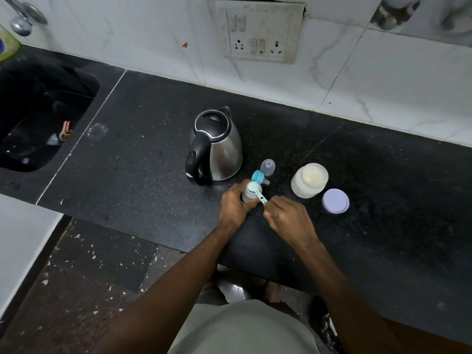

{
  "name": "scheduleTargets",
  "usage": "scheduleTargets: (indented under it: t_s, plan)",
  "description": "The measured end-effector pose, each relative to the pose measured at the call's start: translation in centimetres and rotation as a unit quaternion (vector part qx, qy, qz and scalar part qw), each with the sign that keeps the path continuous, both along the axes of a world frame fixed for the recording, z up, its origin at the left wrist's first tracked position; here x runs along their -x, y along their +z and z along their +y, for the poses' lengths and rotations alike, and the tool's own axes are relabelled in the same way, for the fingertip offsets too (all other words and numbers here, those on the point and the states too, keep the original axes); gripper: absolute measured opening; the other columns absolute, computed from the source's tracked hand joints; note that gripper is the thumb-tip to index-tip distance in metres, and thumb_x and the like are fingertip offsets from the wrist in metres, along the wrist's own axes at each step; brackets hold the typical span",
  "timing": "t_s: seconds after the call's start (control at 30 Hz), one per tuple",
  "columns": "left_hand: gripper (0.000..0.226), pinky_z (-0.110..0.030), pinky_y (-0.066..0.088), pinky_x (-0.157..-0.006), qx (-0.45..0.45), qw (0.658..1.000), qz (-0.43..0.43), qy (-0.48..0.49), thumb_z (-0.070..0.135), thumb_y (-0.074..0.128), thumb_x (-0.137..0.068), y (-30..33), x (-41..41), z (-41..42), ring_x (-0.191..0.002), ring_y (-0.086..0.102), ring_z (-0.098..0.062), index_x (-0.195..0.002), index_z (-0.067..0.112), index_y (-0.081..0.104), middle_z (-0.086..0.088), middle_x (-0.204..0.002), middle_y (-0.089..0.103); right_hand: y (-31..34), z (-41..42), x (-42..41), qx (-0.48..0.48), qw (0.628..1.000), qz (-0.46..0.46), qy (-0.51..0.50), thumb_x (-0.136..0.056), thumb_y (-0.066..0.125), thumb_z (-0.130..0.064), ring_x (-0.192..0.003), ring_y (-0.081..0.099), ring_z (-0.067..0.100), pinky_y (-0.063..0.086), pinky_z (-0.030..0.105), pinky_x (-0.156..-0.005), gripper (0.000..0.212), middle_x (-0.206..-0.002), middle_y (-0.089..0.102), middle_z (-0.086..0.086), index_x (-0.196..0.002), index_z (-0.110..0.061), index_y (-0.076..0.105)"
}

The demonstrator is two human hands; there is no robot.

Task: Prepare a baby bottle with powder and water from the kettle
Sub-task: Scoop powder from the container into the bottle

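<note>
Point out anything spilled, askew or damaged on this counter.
No spill shows on the counter. The bottle's teal collar with nipple lies tipped on its side behind the bottle, and the wall socket plate looks grimy and chipped.

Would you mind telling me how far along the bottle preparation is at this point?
Done: the powder jar stands open, its lid lying beside it, and the teat ring and clear cap are off. In hand: the left hand grips the bottle while the right hand holds the scoop over its mouth. Left: water from the kettle, lid shut, then closing the bottle.
</note>
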State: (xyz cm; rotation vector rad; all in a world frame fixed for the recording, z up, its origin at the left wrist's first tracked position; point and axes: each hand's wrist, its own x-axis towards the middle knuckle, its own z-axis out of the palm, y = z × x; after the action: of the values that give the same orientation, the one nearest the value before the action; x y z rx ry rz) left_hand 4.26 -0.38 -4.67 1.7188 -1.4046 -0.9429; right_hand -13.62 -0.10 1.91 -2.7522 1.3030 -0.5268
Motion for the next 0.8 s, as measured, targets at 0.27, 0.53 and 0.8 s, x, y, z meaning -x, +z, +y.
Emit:
scheduleTargets:
  t_s: [0.27, 0.53, 0.8]
  plan:
    - [0.045, -0.028, 0.056, -0.09, -0.013, 1.0, 0.004, 0.005, 0.026, 0.087, -0.081, -0.1, 0.1, 0.0, -0.102, 0.068, -0.009, -0.123, 0.028, 0.071, 0.007, -0.11, 0.073, 0.0, -0.1, 0.1, -0.123, 0.98, -0.138, -0.072, -0.077, 0.079, -0.003, -0.057, 0.056, 0.016, 0.049, 0.034, -0.051, 0.019, -0.067, 0.06, -0.003, -0.067, -0.012, 0.065]
    - [0.048, -0.037, 0.057, -0.096, -0.014, 1.0, -0.009, 0.003, 0.03, 0.087, -0.082, 0.0, 0.0, 0.0, -0.108, 0.067, -0.008, -0.127, 0.03, 0.07, 0.009, -0.116, 0.073, 2.0, -1.3, 0.2, -0.553, 0.564, -0.516, -0.329, -0.086, 0.073, 0.005, -0.08, 0.077, 0.027, 0.064, 0.036, -0.071, 0.008, -0.091, 0.077, 0.024, -0.093, 0.007, 0.072]
    - [0.05, -0.035, 0.057, -0.094, -0.018, 1.0, -0.003, 0.015, 0.026, 0.089, -0.081, 1.1, 0.3, 0.1, -0.105, 0.069, -0.011, -0.128, 0.027, 0.071, 0.004, -0.115, 0.075, 1.7, -0.8, 0.5, -0.606, 0.383, -0.618, -0.323, -0.09, 0.069, 0.002, -0.075, 0.075, 0.014, 0.062, 0.024, -0.067, 0.005, -0.086, 0.075, 0.015, -0.089, -0.004, 0.068]
